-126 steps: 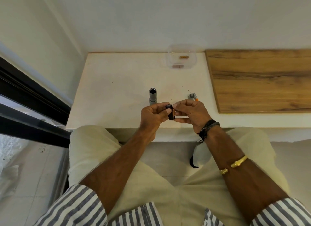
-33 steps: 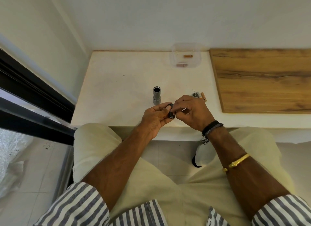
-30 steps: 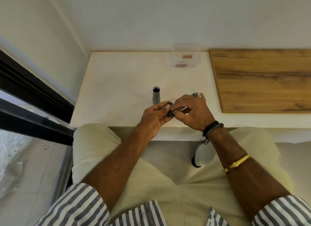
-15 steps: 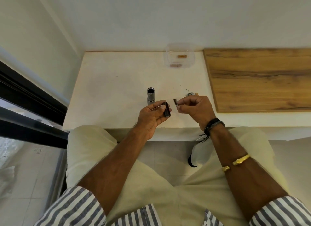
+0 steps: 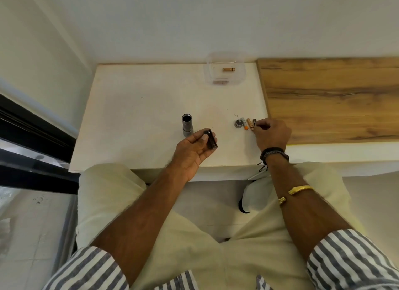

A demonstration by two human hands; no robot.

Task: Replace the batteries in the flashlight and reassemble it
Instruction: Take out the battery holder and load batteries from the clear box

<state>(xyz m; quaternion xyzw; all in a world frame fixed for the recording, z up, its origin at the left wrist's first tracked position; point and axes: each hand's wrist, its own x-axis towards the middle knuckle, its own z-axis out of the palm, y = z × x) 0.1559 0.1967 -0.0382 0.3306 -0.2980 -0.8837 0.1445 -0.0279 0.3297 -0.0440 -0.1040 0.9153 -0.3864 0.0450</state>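
Note:
The grey flashlight body [image 5: 187, 125] stands upright on the white table [image 5: 138, 117], its open end up. My left hand [image 5: 194, 151] holds a black battery holder [image 5: 211, 139] just right of the body. My right hand [image 5: 271, 134] rests on the table further right, fingertips pinching a dark battery [image 5: 254, 123] that touches down beside two loose batteries [image 5: 247, 124]. The grey end cap [image 5: 238, 123] lies left of those batteries.
A clear plastic tub [image 5: 225, 72] with a copper-coloured battery [image 5: 228, 69] inside stands at the table's back edge. A wooden board [image 5: 330, 97] adjoins the table on the right. A dark window frame [image 5: 32, 138] runs along the left. My knees sit under the front edge.
My hands have parted. The right hand pulled a battery out of the holder and carried it right to the loose batteries. The left hand keeps the holder.

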